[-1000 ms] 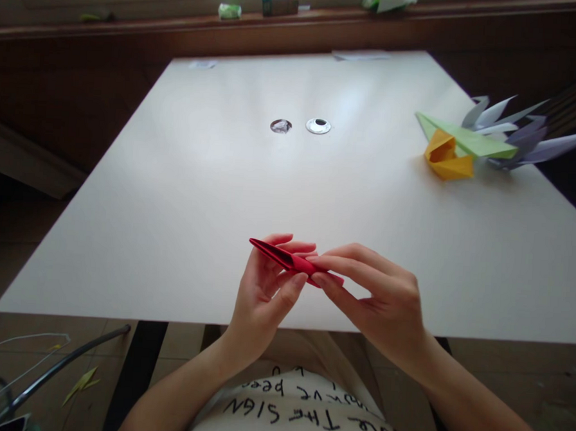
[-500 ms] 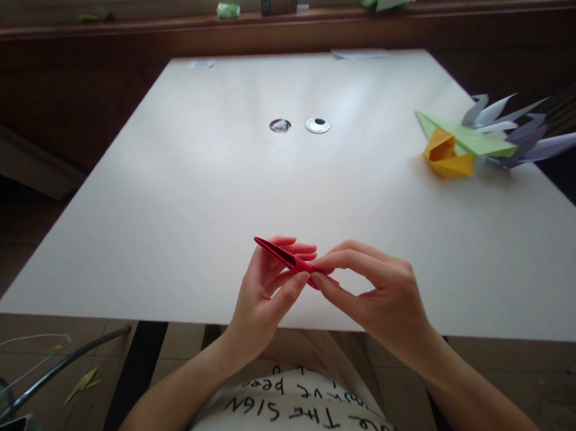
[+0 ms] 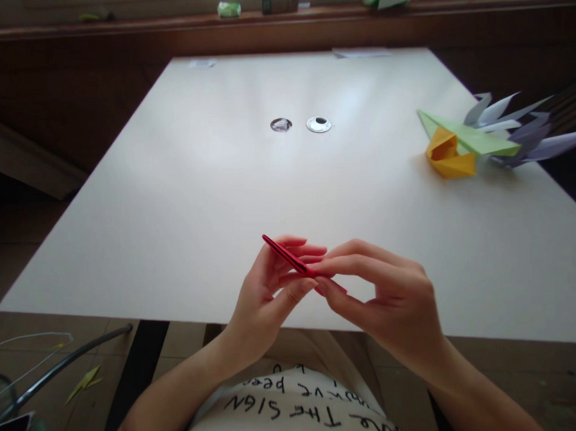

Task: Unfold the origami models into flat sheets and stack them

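looks like just squeezed the red folded paper (image 3: 288, 255) slimmer than a second ago, so probably pressing it flat. got it clamped in left hand (image 3: 267, 298) and right hand (image 3: 397, 292) grip, above the desk (image 3: 173, 203), near side.

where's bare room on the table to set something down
Left side of the white table, between left hand and edge; the middle, between the red paper fold and two round openings. Crowded: toward the right edge, where the yellow fold, green fold and pale folds bunch.
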### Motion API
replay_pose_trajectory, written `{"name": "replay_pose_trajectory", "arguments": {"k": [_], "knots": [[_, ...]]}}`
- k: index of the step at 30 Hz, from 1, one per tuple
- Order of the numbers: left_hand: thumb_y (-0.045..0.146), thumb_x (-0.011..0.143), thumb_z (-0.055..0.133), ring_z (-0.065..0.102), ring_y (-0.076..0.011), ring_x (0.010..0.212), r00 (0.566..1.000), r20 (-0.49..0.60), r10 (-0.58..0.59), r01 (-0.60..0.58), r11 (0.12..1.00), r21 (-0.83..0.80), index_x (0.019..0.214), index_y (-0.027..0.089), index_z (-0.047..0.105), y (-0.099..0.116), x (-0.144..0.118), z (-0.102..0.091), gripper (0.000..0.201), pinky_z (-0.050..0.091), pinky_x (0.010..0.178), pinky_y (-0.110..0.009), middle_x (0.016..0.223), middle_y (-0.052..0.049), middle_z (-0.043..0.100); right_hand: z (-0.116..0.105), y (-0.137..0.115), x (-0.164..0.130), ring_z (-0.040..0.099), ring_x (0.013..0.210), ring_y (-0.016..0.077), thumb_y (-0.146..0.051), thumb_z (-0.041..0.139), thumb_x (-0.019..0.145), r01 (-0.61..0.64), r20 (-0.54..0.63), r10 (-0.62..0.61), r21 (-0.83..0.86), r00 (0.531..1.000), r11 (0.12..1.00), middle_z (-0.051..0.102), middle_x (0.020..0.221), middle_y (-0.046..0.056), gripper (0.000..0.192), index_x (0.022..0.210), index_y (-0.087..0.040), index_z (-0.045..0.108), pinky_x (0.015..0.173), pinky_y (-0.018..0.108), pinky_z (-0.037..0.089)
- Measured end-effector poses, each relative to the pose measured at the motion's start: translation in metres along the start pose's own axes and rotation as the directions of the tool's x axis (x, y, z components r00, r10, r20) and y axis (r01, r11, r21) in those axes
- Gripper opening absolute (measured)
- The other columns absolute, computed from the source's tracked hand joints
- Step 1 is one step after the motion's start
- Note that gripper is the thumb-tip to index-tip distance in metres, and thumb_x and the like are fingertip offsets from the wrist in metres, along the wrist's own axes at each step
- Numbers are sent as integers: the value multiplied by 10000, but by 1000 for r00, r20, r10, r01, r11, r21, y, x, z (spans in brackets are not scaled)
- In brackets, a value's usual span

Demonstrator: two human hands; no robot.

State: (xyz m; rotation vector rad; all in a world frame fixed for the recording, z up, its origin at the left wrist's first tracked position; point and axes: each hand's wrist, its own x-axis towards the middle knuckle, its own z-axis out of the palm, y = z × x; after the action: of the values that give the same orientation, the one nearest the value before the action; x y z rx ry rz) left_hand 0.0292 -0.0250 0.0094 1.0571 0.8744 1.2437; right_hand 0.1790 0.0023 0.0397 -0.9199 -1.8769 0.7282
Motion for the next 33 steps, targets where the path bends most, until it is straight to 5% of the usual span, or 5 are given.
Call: {"name": "replay_pose_trajectory", "arguments": {"k": [13,23,33], "knots": [[223,840,562,600,-193,1047,998,-67,16,-15,1000,25,1073,213,498,2,4,2,241,541,806,-273,1091,-55,638,9,-3,-4,645,738,131,-30,624,726,54,-101,-64,-92,993,994,674,779,31,211,835,-201,682,645,240,543],[228,837,568,593,-202,1065,997,-77,20,-17,999,38,1077,218,504,2,3,2,249,533,836,-292,1130,-61,629,0,-5,1,642,718,126,-77,609,768,-80,31,78,74,996,994,671,798,7,230,874,-261,697,629,241,544],[224,846,556,592,-185,1060,1000,12,-24,24,1000,17,1096,231,498,4,1,0,257,523,849,-275,1135,-46,622,-11,4,3,639,829,155,-135,630,772,-319,241,253,296,937,900,675,843,10,178,862,-265,712,689,261,520]]}}
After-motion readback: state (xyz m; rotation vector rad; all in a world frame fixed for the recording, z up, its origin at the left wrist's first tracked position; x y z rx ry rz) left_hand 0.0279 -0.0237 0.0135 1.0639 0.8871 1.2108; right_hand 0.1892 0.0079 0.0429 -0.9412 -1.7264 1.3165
